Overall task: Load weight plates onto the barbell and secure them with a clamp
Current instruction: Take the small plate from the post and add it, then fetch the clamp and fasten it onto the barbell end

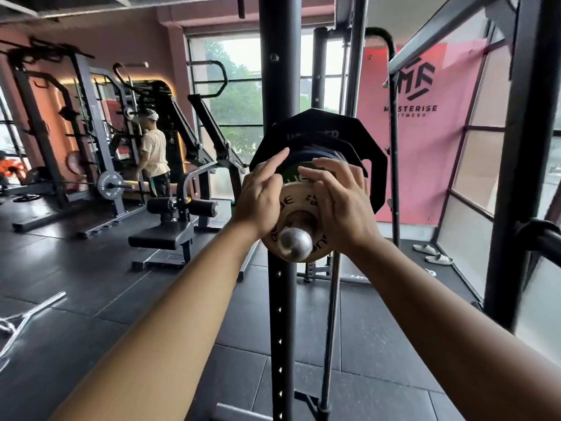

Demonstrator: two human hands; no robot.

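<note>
A small round cream weight plate (292, 198) is seen in the middle of the frame. It is slid onto the shiny silver metal barbell end (296, 243), which sticks out toward the camera. The plate is held on both sides. The left hand (261, 199) is set on its left edge, with the pointer finger stuck out straight and the other fingers bent round the rim. The right hand (343, 202) is set on its right edge, with the fingers bent close together over the top of the rim. Just behind, a thin green plate (292, 175), a dark blue plate (312, 154) and a big black many-sided weight plate (318, 132) are stacked on the same bar. A tall black steel post (277, 71) is seen behind them. A pink banner (425, 141) is hung at the upper right.
</note>
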